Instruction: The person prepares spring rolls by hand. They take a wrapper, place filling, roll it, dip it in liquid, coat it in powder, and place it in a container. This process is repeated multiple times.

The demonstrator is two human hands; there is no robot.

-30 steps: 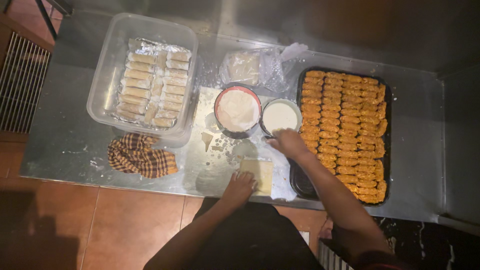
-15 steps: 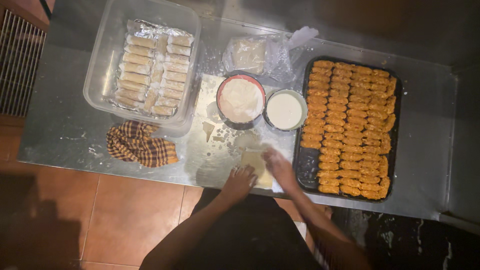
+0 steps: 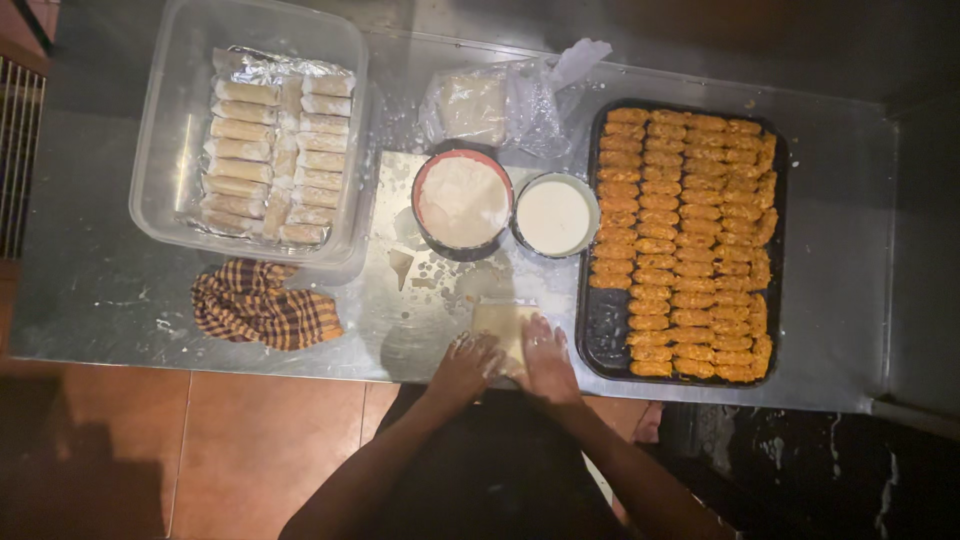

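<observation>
Pastry sheet (image 3: 498,318), pale and square, is lying on the metal table (image 3: 90,290) near its front edge, between the checked cloth (image 3: 262,303) and the black tray (image 3: 610,335). We are pressing on the sheet's near edge with both hands. Our left hand (image 3: 465,365) is resting with fingers slightly curled on the sheet's lower left corner, and our right hand (image 3: 547,352) is lying flatter on its lower right part, just beside the tray. We cannot tell if the fingers are gripping the sheet or only touching it. Behind the sheet we are seeing a red bowl (image 3: 462,200) of white flour and a small bowl (image 3: 553,215) of white liquid, side by side. The tray is carrying rows of orange breaded rolls (image 3: 690,235). At the far left, a clear plastic box (image 3: 170,130) is holding pale rolls on foil.
</observation>
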